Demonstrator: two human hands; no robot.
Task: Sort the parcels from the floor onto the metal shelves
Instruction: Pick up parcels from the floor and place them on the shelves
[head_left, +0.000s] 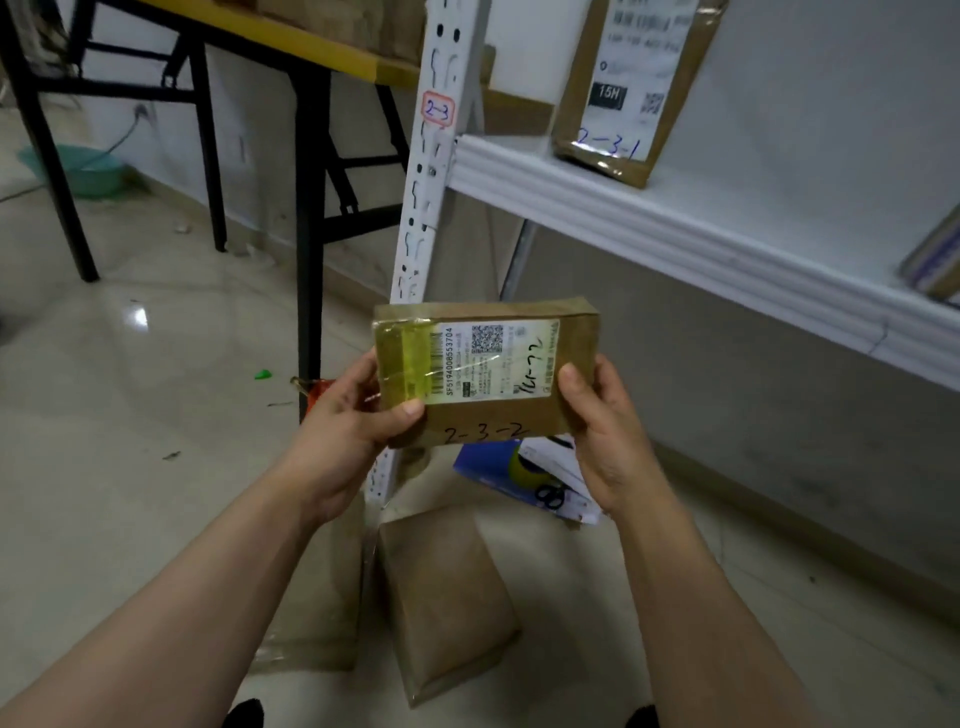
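My left hand (353, 415) and right hand (602, 431) each grip one end of a brown parcel (483, 369), thumbs curled over its labelled face. I hold it in the air, in front of the white post (415, 208). "2-3-2" is written along its near edge. Below it, on the floor (130, 415), lie a plain brown parcel (447, 597) and a blue-and-white packet (524, 473). The post bears a tag (439, 109) reading "2-3". On the metal shelf (675, 234) to my right stands a parcel marked "2-3-1" (634, 88)
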